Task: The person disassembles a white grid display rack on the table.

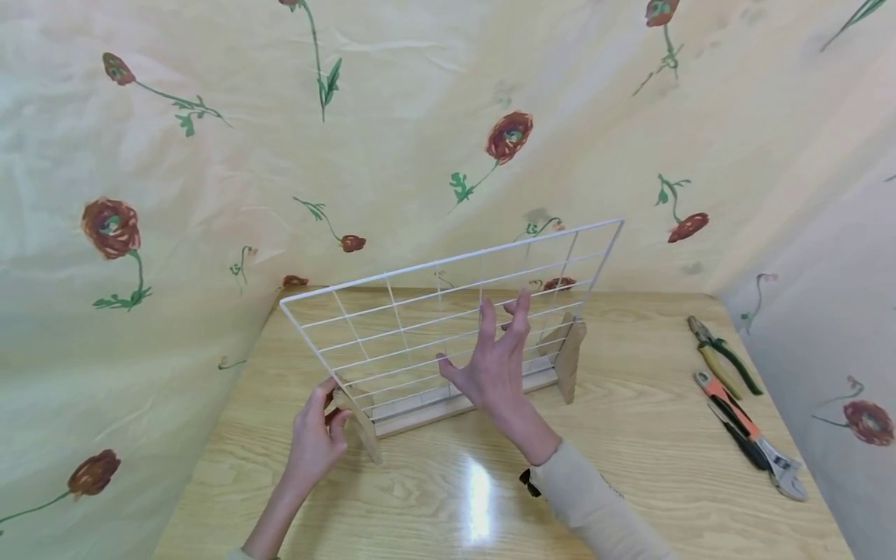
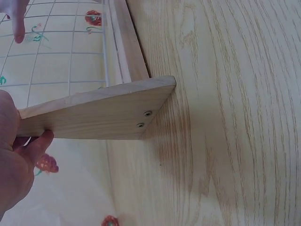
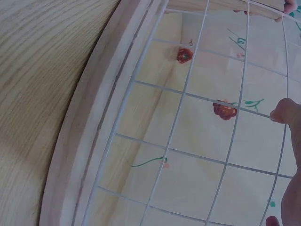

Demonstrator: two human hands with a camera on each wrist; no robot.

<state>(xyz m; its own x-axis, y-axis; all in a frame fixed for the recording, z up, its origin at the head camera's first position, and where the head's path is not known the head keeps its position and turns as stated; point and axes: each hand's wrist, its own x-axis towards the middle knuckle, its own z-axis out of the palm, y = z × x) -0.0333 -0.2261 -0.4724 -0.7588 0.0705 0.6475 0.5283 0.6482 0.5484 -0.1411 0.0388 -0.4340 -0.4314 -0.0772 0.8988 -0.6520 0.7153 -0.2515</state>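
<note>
A white wire grid (image 1: 483,250) stands tilted in a wooden stand on the table. The stand has a left side panel (image 1: 368,437), a right side panel (image 1: 571,362) and a grooved bottom rail (image 1: 423,418). My left hand (image 1: 315,435) pinches the upper end of the left panel between thumb and fingers. Two screw heads (image 2: 144,119) show on that panel's outer face in the left wrist view. Fingers spread, my right hand (image 1: 495,375) is at the front of the grid, its fingertips at the wires. Along the rail, the grid's lower edge sits close to the groove.
At the table's right side lie pliers (image 1: 728,359) with green and yellow handles, an adjustable wrench (image 1: 773,459) with an orange handle, and a black-handled tool (image 1: 742,439). A small black object (image 1: 530,482) is partly hidden by my right sleeve. Flowered cloth (image 1: 420,155) hangs behind the table.
</note>
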